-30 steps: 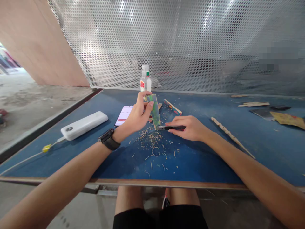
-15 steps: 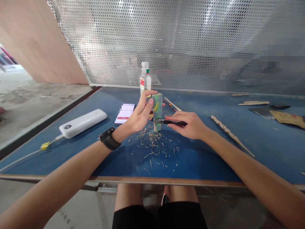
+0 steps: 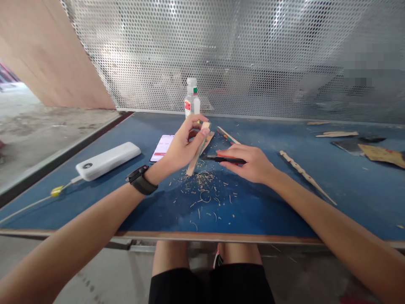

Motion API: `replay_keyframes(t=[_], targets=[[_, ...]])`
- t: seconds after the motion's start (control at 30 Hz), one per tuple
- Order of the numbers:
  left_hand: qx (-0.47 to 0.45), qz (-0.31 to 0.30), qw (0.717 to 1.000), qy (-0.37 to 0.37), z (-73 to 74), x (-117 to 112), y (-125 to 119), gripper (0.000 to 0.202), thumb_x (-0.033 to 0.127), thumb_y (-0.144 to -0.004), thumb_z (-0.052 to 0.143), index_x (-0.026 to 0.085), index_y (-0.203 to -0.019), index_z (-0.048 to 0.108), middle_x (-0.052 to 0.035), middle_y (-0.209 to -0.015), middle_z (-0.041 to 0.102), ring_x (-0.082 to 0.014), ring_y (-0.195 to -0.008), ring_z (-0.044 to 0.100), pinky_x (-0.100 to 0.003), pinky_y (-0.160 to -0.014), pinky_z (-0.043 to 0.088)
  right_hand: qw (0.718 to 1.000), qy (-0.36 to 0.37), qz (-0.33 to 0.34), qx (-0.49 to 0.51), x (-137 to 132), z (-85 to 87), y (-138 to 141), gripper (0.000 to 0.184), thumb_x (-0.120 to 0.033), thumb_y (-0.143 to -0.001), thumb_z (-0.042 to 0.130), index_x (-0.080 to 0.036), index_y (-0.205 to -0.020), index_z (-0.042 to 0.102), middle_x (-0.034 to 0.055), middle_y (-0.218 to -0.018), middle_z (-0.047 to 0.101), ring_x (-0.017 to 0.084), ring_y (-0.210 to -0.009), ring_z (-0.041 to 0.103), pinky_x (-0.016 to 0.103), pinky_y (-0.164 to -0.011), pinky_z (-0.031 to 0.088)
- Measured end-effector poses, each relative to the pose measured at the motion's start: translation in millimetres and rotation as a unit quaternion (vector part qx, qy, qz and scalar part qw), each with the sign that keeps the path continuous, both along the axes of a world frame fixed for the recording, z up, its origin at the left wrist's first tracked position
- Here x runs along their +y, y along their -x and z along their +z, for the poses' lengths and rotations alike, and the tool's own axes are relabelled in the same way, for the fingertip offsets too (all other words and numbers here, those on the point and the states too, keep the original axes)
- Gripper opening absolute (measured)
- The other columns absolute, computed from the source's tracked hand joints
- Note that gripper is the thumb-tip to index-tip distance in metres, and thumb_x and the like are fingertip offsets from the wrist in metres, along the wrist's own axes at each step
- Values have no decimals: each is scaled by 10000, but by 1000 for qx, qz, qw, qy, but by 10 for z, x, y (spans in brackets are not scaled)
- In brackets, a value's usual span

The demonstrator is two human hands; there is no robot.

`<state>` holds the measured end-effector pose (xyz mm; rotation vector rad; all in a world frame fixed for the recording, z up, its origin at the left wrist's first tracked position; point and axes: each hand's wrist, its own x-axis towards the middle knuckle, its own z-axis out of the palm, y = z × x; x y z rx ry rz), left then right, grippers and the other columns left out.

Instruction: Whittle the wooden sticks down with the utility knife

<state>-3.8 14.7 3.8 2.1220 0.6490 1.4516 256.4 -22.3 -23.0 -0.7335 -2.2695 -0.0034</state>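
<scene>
Pinched upright and tilted between the thumb and fingers of my left hand (image 3: 185,145) is a flat strip of wood (image 3: 193,164), pale along its edge with green paint on one face. My right hand (image 3: 256,164) grips a black and red utility knife (image 3: 229,159), its blade pointing left, close to the strip's right side. Whether the blade touches the strip I cannot tell. Curled wood shavings (image 3: 204,180) lie on the blue tabletop (image 3: 253,211) beneath. Behind the strip, another painted wood piece (image 3: 208,141) is partly hidden by my left hand.
A clear bottle (image 3: 192,101) stands behind my left hand. To the left are a lit phone (image 3: 160,147) and a white power bank (image 3: 109,161) with a cable. On the right lie a carved wooden stick (image 3: 303,174), wood slivers (image 3: 337,134) and sandpaper pieces (image 3: 381,154). Perforated metal (image 3: 237,55) rises behind.
My left hand has turned the wood strip from its broad painted face to its narrow edge, its lower end now leaning left. The knife has moved slightly and stays in my right hand.
</scene>
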Motion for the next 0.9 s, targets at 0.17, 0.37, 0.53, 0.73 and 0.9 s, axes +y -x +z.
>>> replay_keyframes(t=[0.17,0.37,0.53,0.73,0.9], targets=[[-24,-3,1000,1,11,27,6,252,465,-1080,638,261,-1210,568,-7,-927,677,-120,-807,679,-259,-719,580,1000,16,8,1,-28,5,45,319,-355,-1070,692,-295,-1371,777,37,-1136,816,177,-934,764,337,-886,599],[-60,-7,998,-2,-13,79,-7,270,473,-1055,678,266,-1180,557,12,-910,654,-115,-797,698,-263,-711,589,1000,15,22,9,-36,4,93,331,-359,-1075,693,-246,-1376,773,54,-1121,815,177,-924,763,343,-908,595],[-63,11,998,-14,-21,83,-13,273,454,-1041,705,258,-1197,596,-7,-972,682,-114,-825,696,-254,-729,592,999,-12,19,24,-9,-13,94,314,-332,-1073,698,-260,-1369,773,55,-1138,814,185,-963,772,337,-884,603],[-51,6,999,11,25,60,7,275,460,-1036,711,231,-1174,643,-26,-981,710,-114,-824,684,-264,-750,595,998,-25,-2,53,-11,6,74,314,-323,-1065,705,-307,-1370,775,50,-1154,813,200,-986,770,358,-866,612],[-54,-3,998,17,31,64,8,284,476,-1023,727,235,-1159,665,-30,-947,715,-122,-807,671,-273,-722,588,998,-38,-5,54,-13,26,82,324,-318,-1062,709,-302,-1378,779,47,-1122,812,192,-952,763,345,-833,603]])
